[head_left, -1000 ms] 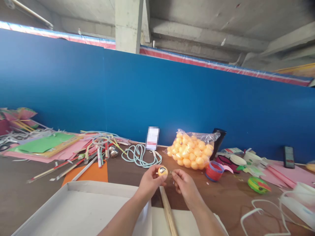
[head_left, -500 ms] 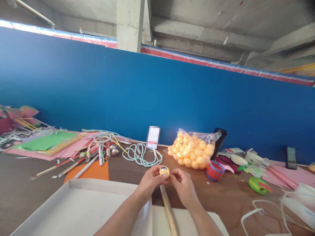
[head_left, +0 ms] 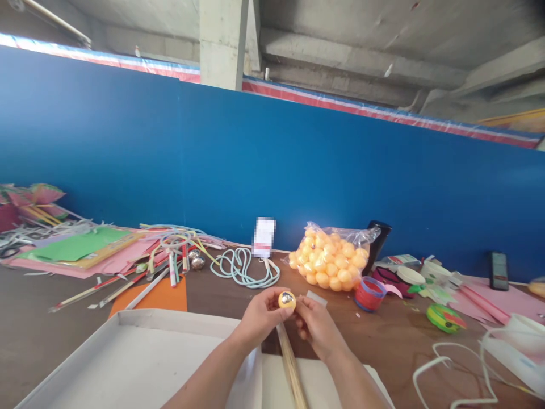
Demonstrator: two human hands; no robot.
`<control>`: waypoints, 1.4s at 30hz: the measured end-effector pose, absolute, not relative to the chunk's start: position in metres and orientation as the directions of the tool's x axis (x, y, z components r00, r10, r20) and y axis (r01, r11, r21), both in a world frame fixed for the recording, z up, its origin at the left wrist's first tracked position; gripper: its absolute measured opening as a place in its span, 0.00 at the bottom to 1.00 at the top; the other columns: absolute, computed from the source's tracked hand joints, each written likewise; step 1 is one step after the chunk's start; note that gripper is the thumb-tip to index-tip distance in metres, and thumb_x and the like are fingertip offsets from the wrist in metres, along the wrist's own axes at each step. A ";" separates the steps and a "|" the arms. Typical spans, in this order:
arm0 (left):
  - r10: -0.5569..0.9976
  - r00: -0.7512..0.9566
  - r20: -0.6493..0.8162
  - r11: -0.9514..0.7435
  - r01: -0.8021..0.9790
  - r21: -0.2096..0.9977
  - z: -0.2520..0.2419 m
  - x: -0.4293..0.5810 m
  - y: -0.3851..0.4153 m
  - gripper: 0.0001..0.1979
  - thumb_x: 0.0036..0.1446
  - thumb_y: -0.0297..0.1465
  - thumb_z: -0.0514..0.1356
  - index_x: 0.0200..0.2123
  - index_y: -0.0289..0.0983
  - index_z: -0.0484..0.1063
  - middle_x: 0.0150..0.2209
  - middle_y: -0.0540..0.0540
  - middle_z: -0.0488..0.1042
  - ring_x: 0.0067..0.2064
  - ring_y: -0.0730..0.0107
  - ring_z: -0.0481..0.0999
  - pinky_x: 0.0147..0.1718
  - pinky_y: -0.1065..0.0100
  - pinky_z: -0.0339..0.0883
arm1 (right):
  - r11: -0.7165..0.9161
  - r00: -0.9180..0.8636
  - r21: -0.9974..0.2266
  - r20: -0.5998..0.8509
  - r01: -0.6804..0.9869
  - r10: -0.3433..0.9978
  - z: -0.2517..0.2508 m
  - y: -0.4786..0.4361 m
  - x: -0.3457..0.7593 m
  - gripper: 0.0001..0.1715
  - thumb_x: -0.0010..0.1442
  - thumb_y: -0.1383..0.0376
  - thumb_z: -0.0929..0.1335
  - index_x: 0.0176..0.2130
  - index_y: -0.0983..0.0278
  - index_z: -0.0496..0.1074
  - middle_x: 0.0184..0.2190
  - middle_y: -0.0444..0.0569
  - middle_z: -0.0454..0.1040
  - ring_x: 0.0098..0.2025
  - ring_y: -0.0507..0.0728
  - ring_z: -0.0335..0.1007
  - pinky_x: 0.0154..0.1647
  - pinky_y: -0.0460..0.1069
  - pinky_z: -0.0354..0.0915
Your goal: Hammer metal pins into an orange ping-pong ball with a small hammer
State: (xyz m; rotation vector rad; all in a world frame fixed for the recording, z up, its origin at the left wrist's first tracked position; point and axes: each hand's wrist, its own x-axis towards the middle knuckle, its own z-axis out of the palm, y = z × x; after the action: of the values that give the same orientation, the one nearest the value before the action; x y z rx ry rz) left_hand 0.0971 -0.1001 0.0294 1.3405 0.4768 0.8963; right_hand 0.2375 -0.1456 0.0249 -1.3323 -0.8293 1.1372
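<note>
Held between the thumb and fingers of my left hand [head_left: 263, 311] is a small orange ping-pong ball [head_left: 290, 305]. A shiny silver and dark patch shows on its upper face. My right hand [head_left: 314, 321] is closed in a pinch close against the ball's right side. Whatever lies between its fingertips, if anything, is too small to make out. Below both hands, a bundle of thin wooden sticks [head_left: 291, 369] runs toward me. A pale translucent strip [head_left: 317, 297] shows just beyond my right fingers.
A white box lid [head_left: 140, 363] lies at left front. Behind are coiled pale-blue cord [head_left: 244, 275], a plastic bag of orange balls [head_left: 330, 258] and a red-blue tub [head_left: 370, 294]. Coloured paper [head_left: 85, 244] lies left; green tape [head_left: 445, 319] and a phone [head_left: 498, 271] lie right. A blue partition [head_left: 272, 159] stands behind.
The ball has turned slightly in my left hand, so more of its silver patch shows. My right fingers have shifted and curled beside it, uncovering more of the pale strip.
</note>
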 end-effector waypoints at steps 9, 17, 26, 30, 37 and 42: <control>0.791 0.542 0.285 -0.305 -0.055 0.951 0.034 0.093 -0.103 0.20 0.44 0.32 0.63 0.44 0.38 0.71 0.41 0.45 0.75 0.41 0.63 0.73 0.41 0.66 0.66 | -0.190 0.002 -0.808 -0.230 -0.557 0.973 0.024 -0.147 0.248 0.11 0.48 0.68 0.72 0.35 0.70 0.74 0.24 0.44 0.73 0.22 0.45 0.68 0.24 0.36 0.67; 0.783 0.564 0.262 -0.249 -0.102 0.963 0.035 0.092 -0.104 0.21 0.45 0.33 0.63 0.45 0.38 0.71 0.42 0.43 0.74 0.41 0.63 0.73 0.41 0.66 0.66 | -0.185 0.019 -0.768 -0.249 -0.613 0.968 0.021 -0.147 0.249 0.11 0.48 0.69 0.73 0.35 0.69 0.72 0.25 0.44 0.74 0.23 0.45 0.70 0.24 0.37 0.68; 0.825 0.478 0.302 -0.325 -0.036 0.945 0.025 0.093 -0.095 0.21 0.45 0.30 0.61 0.46 0.40 0.70 0.45 0.44 0.71 0.42 0.64 0.71 0.39 0.67 0.66 | -0.035 0.204 -0.821 -0.183 -0.569 0.962 0.033 -0.152 0.254 0.09 0.48 0.69 0.72 0.33 0.65 0.70 0.27 0.41 0.73 0.24 0.45 0.69 0.22 0.38 0.68; 0.830 0.486 0.273 -0.290 -0.041 0.956 0.022 0.094 -0.094 0.22 0.44 0.31 0.62 0.46 0.40 0.70 0.45 0.45 0.71 0.40 0.66 0.71 0.37 0.68 0.66 | -0.005 0.202 -0.804 -0.155 -0.594 0.967 0.038 -0.155 0.253 0.09 0.49 0.68 0.72 0.33 0.65 0.71 0.29 0.43 0.73 0.26 0.46 0.70 0.25 0.38 0.69; 0.834 0.491 0.253 -0.238 -0.093 0.967 0.017 0.096 -0.093 0.23 0.43 0.32 0.63 0.46 0.40 0.70 0.43 0.44 0.72 0.35 0.69 0.71 0.33 0.68 0.66 | -0.002 0.169 -0.814 -0.123 -0.581 0.978 0.042 -0.158 0.248 0.10 0.48 0.68 0.73 0.33 0.66 0.73 0.28 0.43 0.74 0.26 0.45 0.70 0.28 0.37 0.70; 0.828 0.491 0.269 -0.262 -0.086 0.961 0.017 0.095 -0.092 0.23 0.44 0.32 0.63 0.47 0.40 0.69 0.43 0.43 0.72 0.37 0.68 0.71 0.34 0.68 0.66 | -0.005 0.118 -0.846 -0.080 -0.533 0.990 0.044 -0.160 0.245 0.11 0.50 0.68 0.72 0.36 0.68 0.73 0.29 0.45 0.73 0.31 0.46 0.71 0.35 0.39 0.70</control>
State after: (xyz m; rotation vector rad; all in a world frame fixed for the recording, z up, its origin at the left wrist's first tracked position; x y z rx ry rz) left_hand 0.0948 -0.0922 0.0168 1.5980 0.6555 1.0032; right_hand 0.2448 -0.1605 0.0442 -0.8802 -0.6738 1.3557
